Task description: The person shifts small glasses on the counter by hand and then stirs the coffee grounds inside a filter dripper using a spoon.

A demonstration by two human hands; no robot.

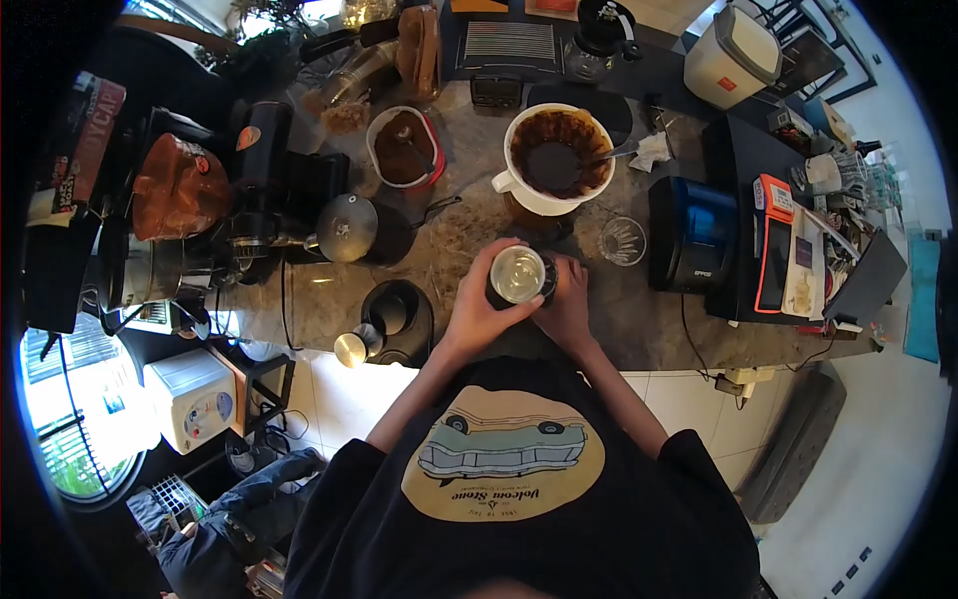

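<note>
My left hand (481, 307) is wrapped round the left side of a small round container (520, 275) with a pale rim and a clear, glass-like top; its thumb crosses the near side. Against the container's dark right side, my right hand (567, 307) is closed, its fingers partly hidden. Just beyond my hands stands a white coffee dripper (506, 184) with a handle. Wet, dark coffee grounds (552, 166) line its inside, and a spoon (621, 153) leans at its right edge. Right of my hands is an empty clear glass (624, 242).
A gooseneck kettle (348, 228) and a red-edged tub of ground coffee (402, 148) are on the left. A black printer (689, 235) stands right. Near the front edge is a black round-topped device (397, 309). A crumpled tissue (654, 152) lies beyond the glass.
</note>
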